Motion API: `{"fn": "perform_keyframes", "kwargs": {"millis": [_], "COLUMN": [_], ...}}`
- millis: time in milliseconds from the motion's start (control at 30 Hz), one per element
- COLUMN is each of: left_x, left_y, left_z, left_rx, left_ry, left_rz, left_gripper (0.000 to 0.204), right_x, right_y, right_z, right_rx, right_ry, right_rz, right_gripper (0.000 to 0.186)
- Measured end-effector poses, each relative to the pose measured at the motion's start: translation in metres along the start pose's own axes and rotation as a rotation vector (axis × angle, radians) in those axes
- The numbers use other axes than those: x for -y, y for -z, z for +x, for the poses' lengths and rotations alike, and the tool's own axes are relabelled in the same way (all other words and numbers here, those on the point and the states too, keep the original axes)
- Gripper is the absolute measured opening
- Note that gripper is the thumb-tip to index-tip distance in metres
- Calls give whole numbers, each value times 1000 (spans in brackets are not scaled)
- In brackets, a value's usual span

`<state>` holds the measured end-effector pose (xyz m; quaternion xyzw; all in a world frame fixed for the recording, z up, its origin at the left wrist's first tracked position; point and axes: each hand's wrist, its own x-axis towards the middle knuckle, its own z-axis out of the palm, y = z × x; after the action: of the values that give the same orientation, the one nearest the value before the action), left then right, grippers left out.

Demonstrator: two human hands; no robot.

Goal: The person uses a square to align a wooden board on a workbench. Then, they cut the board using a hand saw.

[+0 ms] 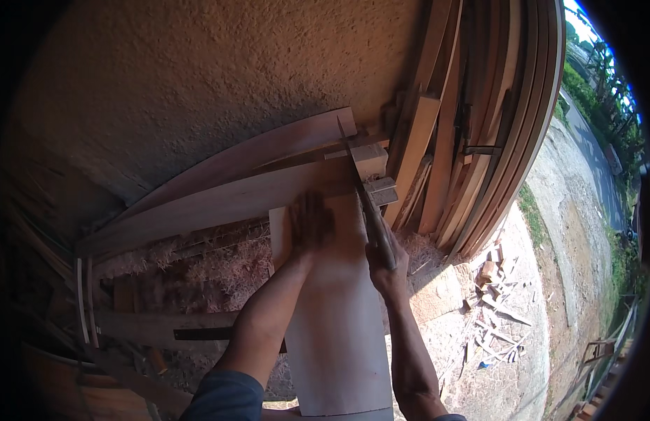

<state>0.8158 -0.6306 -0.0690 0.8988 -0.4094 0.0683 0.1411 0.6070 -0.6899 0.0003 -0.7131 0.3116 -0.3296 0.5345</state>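
A wide, pale wooden board [335, 330] extends from the lower edge of the view toward the far plank of the work stand. My left hand [312, 223] lies flat on its far part, fingers stretched forward, partly in shadow. Along the board's right edge runs a handsaw [369, 209], its narrow tip pointing away from me. My right hand [388, 265] is closed around the near end of the saw. From this view I cannot tell how deep the blade sits in the wood.
Behind the stand's long plank [219, 200] rises a rough brown wall [233, 56]. Tall boards [479, 126] lean at the far right. Shavings [205, 270] lie left of the board, offcuts [497, 316] on the ground at right. A dark flat strip [204, 334] rests near my left forearm.
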Motion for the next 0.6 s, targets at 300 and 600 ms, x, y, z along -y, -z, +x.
{"fn": "perform_keyframes", "kwargs": {"millis": [300, 600], "left_x": [-27, 17], "left_y": [21, -13], "left_z": [7, -8], "left_rx": [41, -169], "left_ry": [-60, -104], "left_rz": [-25, 4], "left_gripper": [58, 59], "right_x": [-11, -4], "right_y": [15, 51], "right_z": [-22, -150], "right_rx": [-106, 58], "right_ry": [209, 28], "right_rz": [-214, -282], "right_gripper": [53, 55]}}
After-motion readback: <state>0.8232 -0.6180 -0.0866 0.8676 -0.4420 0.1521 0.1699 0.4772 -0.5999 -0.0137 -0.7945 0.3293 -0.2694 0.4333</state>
